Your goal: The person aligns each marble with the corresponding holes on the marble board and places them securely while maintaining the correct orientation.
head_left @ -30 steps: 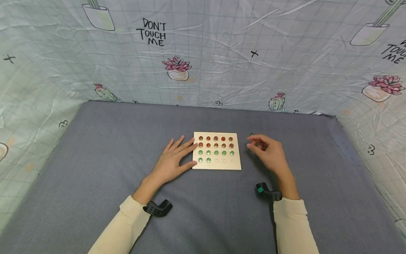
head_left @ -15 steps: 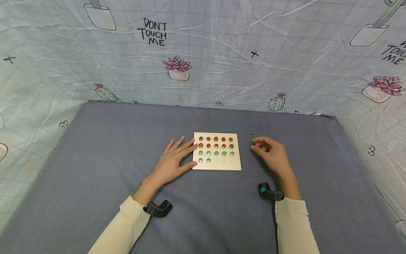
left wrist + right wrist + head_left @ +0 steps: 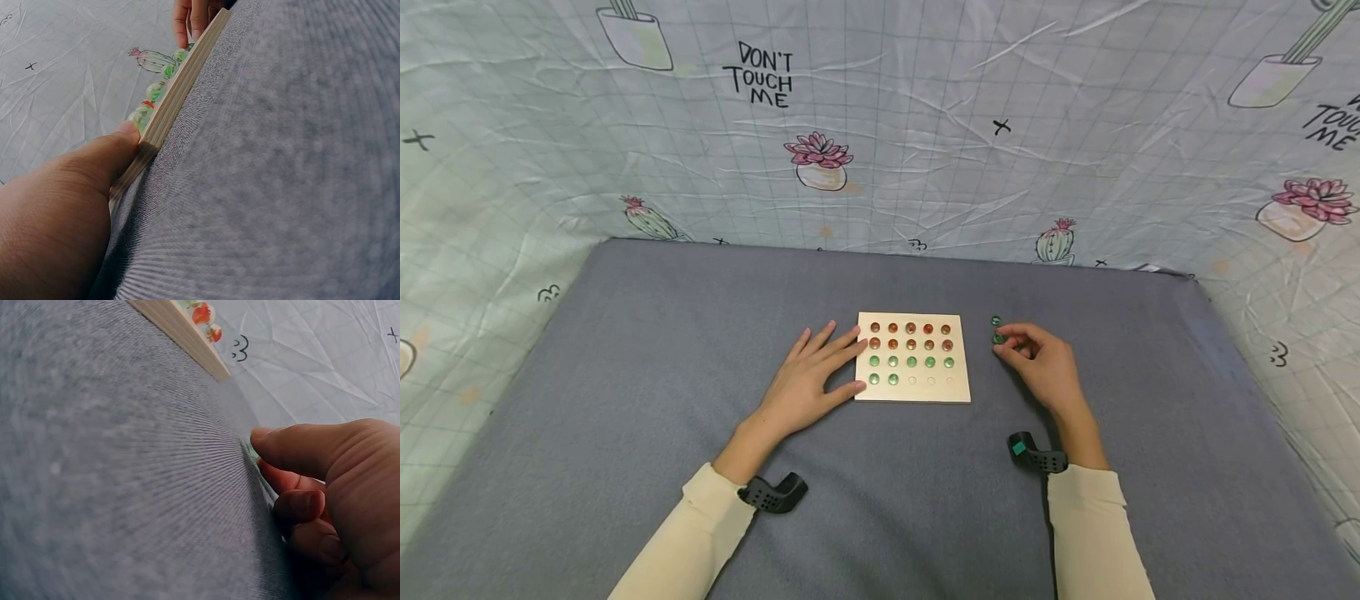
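A pale wooden board (image 3: 958, 390) lies on the cloth, with round hollows in rows. Red marbles (image 3: 911, 328) fill the two far rows; green marbles (image 3: 912, 362) fill the third row and the left two hollows of the nearest row. My left hand (image 3: 808, 387) is spread flat, thumb and fingertips on the board's left edge; in the left wrist view its thumb (image 3: 106, 156) presses by the corner. Right of the board, my right hand (image 3: 1037, 362) pinches a green marble (image 3: 997, 338) between thumb and forefinger, low over the cloth. The right wrist view shows only a sliver of that marble (image 3: 252, 451).
Another green marble (image 3: 996, 320) lies just beyond the right fingertips. Grey cloth (image 3: 700, 333) covers the table, and a printed fabric sheet (image 3: 910, 125) hangs behind it and at both sides. Each wrist wears a black camera band (image 3: 773, 493).
My right hand has shifted slightly right and toward me, uncovering the far green marble, and its fingertips have come together on the nearer one. The left hand and board stay put.
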{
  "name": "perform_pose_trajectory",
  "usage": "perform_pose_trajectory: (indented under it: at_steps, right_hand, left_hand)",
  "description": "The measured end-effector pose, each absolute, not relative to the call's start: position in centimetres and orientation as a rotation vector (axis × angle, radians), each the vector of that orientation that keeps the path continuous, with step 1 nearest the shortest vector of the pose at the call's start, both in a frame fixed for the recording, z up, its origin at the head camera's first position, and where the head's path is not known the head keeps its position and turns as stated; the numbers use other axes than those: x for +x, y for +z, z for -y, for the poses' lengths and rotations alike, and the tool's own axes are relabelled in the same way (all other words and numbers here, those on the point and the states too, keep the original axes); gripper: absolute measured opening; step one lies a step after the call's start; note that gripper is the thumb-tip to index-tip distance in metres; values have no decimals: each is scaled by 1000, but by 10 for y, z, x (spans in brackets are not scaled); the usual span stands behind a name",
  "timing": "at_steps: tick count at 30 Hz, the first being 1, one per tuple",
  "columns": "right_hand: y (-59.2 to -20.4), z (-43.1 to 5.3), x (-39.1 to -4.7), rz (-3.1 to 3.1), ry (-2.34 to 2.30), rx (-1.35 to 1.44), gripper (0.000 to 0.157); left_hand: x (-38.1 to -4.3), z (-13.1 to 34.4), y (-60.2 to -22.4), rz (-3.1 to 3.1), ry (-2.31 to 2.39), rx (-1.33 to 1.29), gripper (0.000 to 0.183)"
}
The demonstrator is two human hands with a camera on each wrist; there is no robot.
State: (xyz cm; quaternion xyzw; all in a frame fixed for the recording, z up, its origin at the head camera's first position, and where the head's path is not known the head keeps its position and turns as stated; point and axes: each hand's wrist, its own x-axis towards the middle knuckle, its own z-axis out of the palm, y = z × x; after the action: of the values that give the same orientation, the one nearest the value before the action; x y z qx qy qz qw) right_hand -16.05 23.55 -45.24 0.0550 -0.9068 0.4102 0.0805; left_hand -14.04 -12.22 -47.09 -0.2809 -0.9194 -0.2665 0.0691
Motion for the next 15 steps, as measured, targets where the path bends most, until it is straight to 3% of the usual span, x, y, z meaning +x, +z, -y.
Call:
perform_pose_trajectory:
  at_steps: [15]
  right_hand:
    - [-455, -234, -162, 2768, 1212, 102, 20]
  left_hand:
    - [-141, 122, -470, 2754, -814, -853, 60]
